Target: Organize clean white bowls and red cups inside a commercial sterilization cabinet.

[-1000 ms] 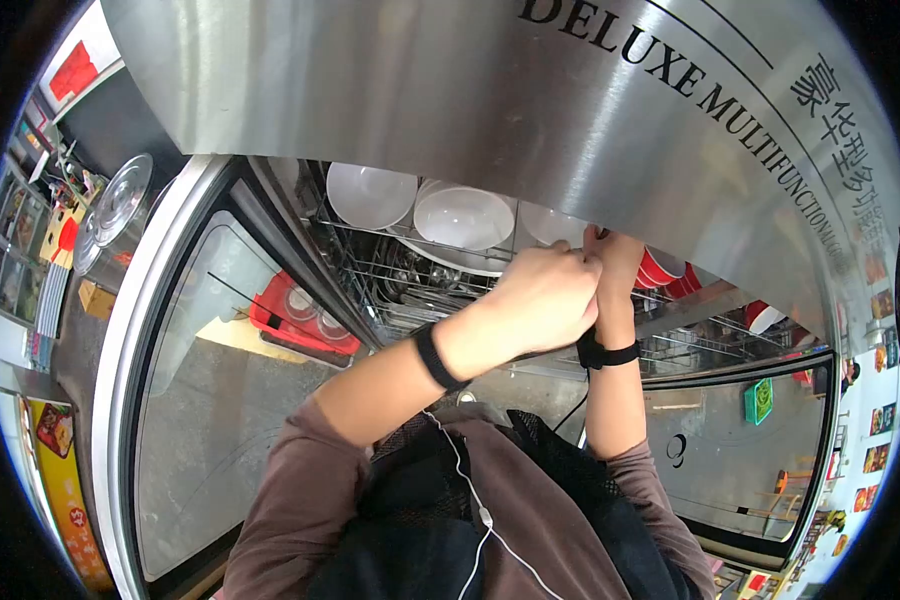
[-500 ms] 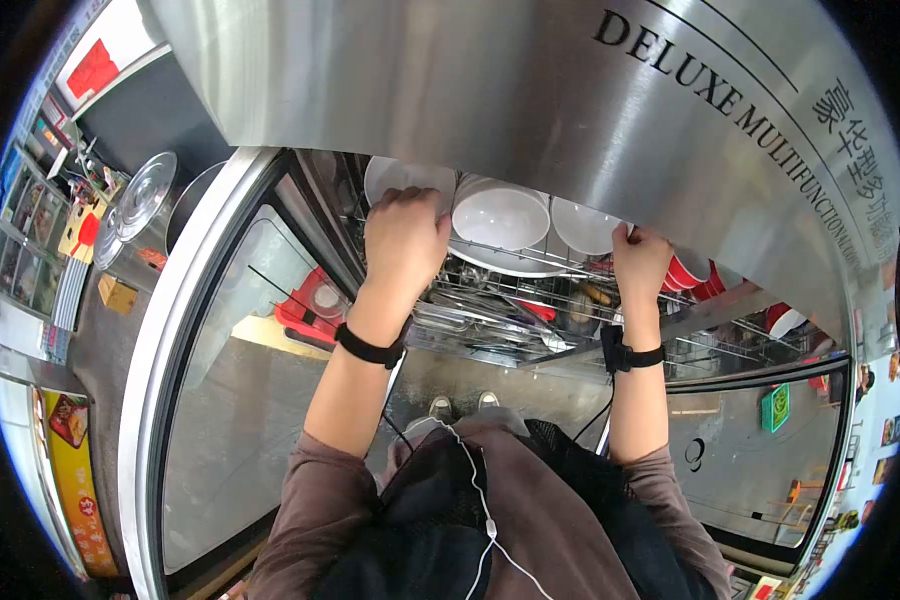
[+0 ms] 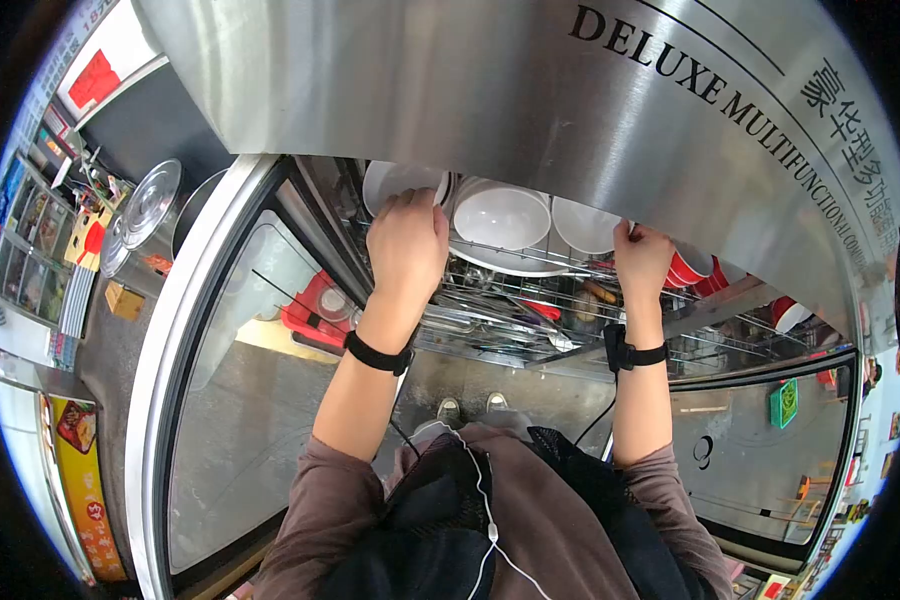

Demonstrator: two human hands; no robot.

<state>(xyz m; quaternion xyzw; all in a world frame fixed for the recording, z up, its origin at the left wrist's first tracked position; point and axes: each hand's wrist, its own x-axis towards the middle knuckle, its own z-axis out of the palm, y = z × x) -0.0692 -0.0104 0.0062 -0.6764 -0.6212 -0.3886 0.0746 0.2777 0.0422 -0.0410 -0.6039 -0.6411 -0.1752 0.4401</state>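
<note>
Grey floor [image 3: 460, 382] down under my shoes [image 3: 449, 410], glass doors [image 3: 153, 420] swung wide on both sides, and straight ahead the steel cabinet [image 3: 400, 80], its front jutting over everything I'm doing. Just below it, on the wire shelf [image 3: 573, 267], here's the action: three white bowls in a row, the left bowl [image 3: 381, 186], the middle bowl [image 3: 502, 218] with the rim of a wide dish [image 3: 510, 265] showing below it, and the right bowl [image 3: 582, 228]. Red bowls [image 3: 682, 268] wait further right.

And both hands are in! I'd call this the handling stage, a moment of settling or steadying at the row. My left hand [image 3: 407, 245] is up at the left bowl, back of the hand showing, fingers bent over its near side; whether they're pinching the rim, I can't tell. Over at the other end, my right hand [image 3: 643, 262] is just beside the right bowl, fingers drawn in, thumb side toward it; bowl, wire or nothing in that grasp, I can't tell either.

Arms reach forward, well apart, elbows bent, wrists fairly straight. Any move from here, I reckon, calls for gentle, level handling: that overhang leaves little headroom, and the bowls sit close together.
</note>
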